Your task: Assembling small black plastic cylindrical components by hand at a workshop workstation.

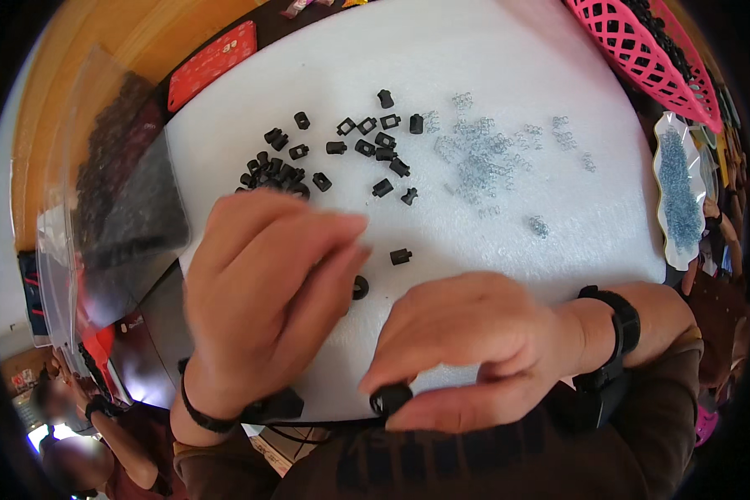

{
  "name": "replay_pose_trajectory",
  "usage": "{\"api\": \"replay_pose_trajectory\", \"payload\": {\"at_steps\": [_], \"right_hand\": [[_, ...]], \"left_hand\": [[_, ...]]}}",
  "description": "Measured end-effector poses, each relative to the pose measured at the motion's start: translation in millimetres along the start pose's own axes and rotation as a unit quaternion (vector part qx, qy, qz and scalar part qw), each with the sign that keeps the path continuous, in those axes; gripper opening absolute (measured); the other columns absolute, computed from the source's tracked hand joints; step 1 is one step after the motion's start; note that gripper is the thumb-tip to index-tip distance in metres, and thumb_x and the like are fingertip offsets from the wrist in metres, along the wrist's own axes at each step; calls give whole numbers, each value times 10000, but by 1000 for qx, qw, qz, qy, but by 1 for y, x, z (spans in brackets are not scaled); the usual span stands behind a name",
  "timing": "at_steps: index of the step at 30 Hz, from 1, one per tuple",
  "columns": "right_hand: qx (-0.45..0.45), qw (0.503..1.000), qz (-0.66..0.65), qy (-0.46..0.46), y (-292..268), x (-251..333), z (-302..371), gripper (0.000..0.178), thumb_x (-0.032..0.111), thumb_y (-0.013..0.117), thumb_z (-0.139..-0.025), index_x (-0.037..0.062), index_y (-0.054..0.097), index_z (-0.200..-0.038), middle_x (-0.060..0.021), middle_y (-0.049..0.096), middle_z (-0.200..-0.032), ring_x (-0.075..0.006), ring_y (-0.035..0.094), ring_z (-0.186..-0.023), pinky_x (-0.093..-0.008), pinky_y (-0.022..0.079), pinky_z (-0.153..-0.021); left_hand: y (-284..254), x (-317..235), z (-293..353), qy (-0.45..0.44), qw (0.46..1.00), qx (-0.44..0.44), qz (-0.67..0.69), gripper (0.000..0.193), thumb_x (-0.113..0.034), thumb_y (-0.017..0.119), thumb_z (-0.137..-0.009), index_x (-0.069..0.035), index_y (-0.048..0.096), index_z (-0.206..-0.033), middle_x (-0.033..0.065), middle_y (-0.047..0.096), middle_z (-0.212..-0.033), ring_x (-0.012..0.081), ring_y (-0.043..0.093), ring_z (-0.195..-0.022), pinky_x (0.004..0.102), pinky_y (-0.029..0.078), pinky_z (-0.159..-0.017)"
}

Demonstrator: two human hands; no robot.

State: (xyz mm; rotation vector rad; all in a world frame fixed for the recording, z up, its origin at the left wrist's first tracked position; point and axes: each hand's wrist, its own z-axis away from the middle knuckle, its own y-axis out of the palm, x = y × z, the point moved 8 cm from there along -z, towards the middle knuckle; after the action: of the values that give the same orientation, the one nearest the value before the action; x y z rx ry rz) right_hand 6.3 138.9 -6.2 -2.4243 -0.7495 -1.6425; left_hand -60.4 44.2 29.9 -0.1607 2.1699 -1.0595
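My right hand (475, 354) pinches a small black cylindrical plastic part (390, 400) between thumb and fingers at the table's near edge. To its left, my left hand (275, 292) hovers over the table, slightly blurred, thumb and fingertips pressed together. Whatever it may hold is hidden. A black ring-shaped part (359, 287) shows beside the left hand, partly covered by it. One black plastic part (401, 257) lies alone between my hands. Beyond the left hand sits a pile of black parts (275, 171), with several loose black parts (383, 142) scattered to its right.
Small clear springs (483, 158) lie loosely heaped on the white foam-covered table (342, 58). A white scalloped dish (679, 196) of them stands at the right, below a pink basket (642, 50). On the left are a clear bag (129, 183) of dark parts and a red case (213, 65).
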Motion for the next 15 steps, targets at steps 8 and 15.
{"api": "replay_pose_trajectory", "payload": {"at_steps": [8,15], "right_hand": [[-75,996,44,21,-19,1,0,253,63,612,-858,-59,583,-1079,-128,620,-917,-181,578,-779,-276,452,-699],[-196,979,45,16,-38,8,1,296,203,553,-926,-39,545,-1096,-143,604,-929,-165,573,-757,-293,470,-694]], "left_hand": [[50,20,-15,48,978,129,-156,222,-68,683,-726,-93,614,-936,58,575,-796,252,552,-742,356,399,-678],[19,17,-12,-38,996,75,10,163,-41,630,-794,-51,622,-956,26,606,-838,149,562,-743,274,426,-671]]}}
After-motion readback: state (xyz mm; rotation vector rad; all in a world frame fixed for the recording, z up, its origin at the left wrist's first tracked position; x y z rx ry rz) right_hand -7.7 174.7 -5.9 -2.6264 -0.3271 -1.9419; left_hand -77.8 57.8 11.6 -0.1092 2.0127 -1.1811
